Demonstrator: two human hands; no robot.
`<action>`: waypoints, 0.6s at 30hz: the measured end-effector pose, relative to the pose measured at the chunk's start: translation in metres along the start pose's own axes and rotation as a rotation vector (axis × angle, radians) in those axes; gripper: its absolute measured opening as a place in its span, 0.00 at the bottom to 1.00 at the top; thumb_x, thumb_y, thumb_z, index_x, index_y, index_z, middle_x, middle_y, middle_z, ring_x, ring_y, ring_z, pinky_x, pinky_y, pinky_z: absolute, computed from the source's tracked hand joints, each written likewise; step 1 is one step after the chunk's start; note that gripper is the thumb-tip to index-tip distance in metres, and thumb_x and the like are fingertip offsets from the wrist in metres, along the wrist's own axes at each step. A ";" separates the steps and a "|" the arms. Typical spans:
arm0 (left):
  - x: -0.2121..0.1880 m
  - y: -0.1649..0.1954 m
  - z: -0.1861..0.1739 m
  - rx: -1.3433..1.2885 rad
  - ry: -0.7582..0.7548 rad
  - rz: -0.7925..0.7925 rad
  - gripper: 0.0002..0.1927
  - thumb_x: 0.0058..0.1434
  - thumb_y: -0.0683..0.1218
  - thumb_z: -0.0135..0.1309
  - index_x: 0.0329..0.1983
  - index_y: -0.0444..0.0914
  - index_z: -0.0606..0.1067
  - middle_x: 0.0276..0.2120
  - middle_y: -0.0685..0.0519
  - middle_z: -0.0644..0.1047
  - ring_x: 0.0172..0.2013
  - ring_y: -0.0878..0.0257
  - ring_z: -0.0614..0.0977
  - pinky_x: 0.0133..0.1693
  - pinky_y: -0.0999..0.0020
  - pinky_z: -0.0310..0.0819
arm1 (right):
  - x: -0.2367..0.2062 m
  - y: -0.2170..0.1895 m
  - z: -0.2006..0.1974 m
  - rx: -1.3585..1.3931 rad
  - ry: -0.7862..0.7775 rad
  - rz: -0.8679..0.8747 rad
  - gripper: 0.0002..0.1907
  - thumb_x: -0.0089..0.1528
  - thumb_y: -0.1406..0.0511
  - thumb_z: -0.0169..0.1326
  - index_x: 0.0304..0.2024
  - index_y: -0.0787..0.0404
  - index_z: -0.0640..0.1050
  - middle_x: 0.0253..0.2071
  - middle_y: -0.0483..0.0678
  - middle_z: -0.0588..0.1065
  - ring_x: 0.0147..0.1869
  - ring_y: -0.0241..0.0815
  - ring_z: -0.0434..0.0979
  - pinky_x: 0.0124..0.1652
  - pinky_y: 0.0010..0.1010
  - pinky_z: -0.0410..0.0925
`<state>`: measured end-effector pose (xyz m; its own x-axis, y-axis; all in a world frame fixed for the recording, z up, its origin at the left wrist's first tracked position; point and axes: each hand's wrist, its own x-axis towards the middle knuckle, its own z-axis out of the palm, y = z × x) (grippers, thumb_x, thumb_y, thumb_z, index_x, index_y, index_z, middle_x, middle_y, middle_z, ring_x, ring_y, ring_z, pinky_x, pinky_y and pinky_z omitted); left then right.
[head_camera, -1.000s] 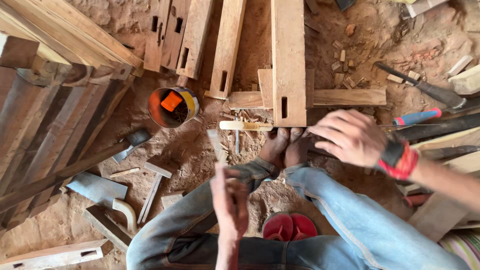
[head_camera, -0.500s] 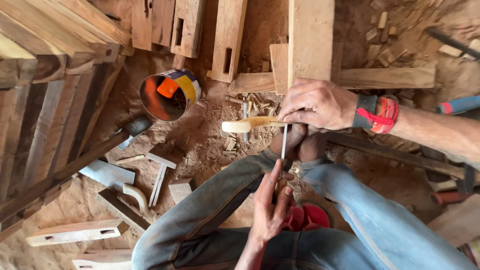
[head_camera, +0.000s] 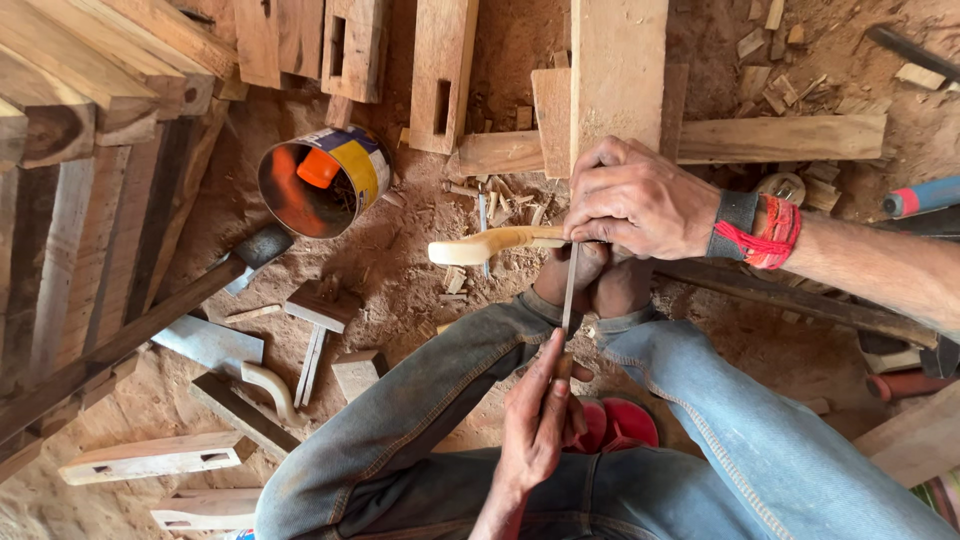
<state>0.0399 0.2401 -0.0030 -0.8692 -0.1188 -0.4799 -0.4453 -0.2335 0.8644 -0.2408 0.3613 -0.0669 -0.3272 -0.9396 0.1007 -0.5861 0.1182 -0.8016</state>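
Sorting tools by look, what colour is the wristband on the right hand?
Black band wrapped with red thread, on the right hand; head view.

We see one package: a round tin can (head_camera: 322, 180) on its side, yellow-and-blue label, orange inside, left of our right hand (head_camera: 640, 200).

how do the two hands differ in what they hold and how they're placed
The right hand grips a pale curved wooden piece; the left hand holds a thin metal tool. The right hand wears a wristband and reaches forward; the left hand is bare, near the lap. Both are closed on something.
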 end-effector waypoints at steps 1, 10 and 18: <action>-0.001 -0.003 0.000 -0.004 0.002 -0.027 0.25 0.76 0.40 0.37 0.77 0.36 0.59 0.48 0.46 0.79 0.23 0.72 0.77 0.23 0.76 0.73 | 0.001 0.000 -0.001 -0.006 -0.011 -0.002 0.10 0.59 0.55 0.61 0.36 0.50 0.86 0.34 0.38 0.78 0.54 0.40 0.69 0.59 0.38 0.64; -0.012 -0.011 0.003 0.138 0.120 0.012 0.23 0.75 0.38 0.42 0.73 0.34 0.67 0.41 0.49 0.79 0.21 0.73 0.74 0.23 0.76 0.71 | -0.004 0.002 0.002 0.022 -0.023 0.002 0.09 0.58 0.57 0.61 0.36 0.51 0.86 0.37 0.40 0.77 0.55 0.42 0.68 0.57 0.38 0.64; 0.065 0.016 0.014 0.376 0.191 0.329 0.19 0.78 0.37 0.43 0.71 0.36 0.67 0.36 0.51 0.77 0.28 0.70 0.76 0.32 0.73 0.72 | 0.016 0.045 -0.033 -0.280 0.110 0.025 0.02 0.61 0.58 0.65 0.35 0.45 0.85 0.39 0.39 0.78 0.52 0.41 0.70 0.57 0.45 0.63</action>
<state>-0.0268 0.2418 -0.0180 -0.9369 -0.3094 -0.1628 -0.2324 0.2033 0.9511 -0.2963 0.3622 -0.0821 -0.4138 -0.8965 0.1582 -0.7532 0.2395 -0.6126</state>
